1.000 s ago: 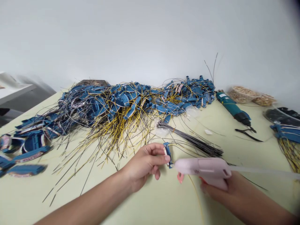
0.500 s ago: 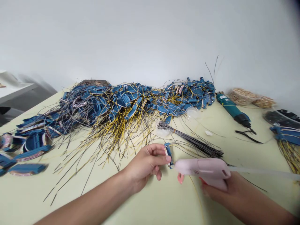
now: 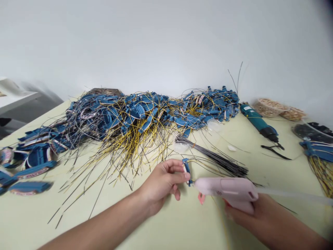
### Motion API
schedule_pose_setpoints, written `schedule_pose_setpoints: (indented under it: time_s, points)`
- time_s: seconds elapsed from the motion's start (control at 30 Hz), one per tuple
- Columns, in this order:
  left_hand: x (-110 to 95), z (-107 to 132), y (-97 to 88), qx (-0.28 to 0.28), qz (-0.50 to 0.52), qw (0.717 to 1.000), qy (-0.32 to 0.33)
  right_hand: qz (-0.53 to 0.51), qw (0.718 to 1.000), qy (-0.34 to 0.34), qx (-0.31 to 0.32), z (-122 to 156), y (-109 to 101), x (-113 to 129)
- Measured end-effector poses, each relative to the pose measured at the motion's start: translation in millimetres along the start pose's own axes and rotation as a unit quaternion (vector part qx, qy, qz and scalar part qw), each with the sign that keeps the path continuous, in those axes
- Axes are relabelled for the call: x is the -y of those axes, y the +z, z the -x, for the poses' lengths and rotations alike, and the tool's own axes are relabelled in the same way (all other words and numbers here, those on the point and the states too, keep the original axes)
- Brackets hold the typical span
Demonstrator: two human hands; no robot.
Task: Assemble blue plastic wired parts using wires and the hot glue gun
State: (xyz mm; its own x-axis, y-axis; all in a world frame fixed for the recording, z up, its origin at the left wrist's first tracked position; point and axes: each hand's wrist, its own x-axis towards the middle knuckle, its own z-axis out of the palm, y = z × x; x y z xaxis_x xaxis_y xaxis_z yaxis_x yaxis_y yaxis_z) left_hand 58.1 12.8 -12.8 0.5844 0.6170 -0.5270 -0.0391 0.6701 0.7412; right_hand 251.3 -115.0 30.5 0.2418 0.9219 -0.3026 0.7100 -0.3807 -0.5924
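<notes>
Since a second ago the pink plastic glue gun (image 3: 226, 190) has sunk a little at the lower right. The right hand (image 3: 251, 215) is closed around its grip. Its nozzle meets the small blue flat piece (image 3: 186, 170) at the centre, pinched by the left hand (image 3: 162, 184). I judge many are done: a heap of blue wired pieces (image 3: 135, 114) covers the pale green table (image 3: 52, 222) under a white wall (image 3: 166, 41).

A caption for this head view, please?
Left hand holds a small blue piece at the pink glue gun in the right hand.
</notes>
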Motion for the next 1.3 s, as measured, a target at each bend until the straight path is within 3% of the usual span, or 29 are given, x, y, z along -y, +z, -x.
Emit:
schedule_pose_setpoints:
  time_s: [0.93,1.3]
  points:
    - [1.7,0.3,0.1,-0.007,-0.002,1.0,0.008,0.002,0.998,-0.034,0.056,-4.7,-4.4,7.3]
    - [4.2,-1.2,-0.8,-0.001,0.001,1.0,0.014,0.036,0.999,-0.007,0.024,-2.9,-4.6,2.8]
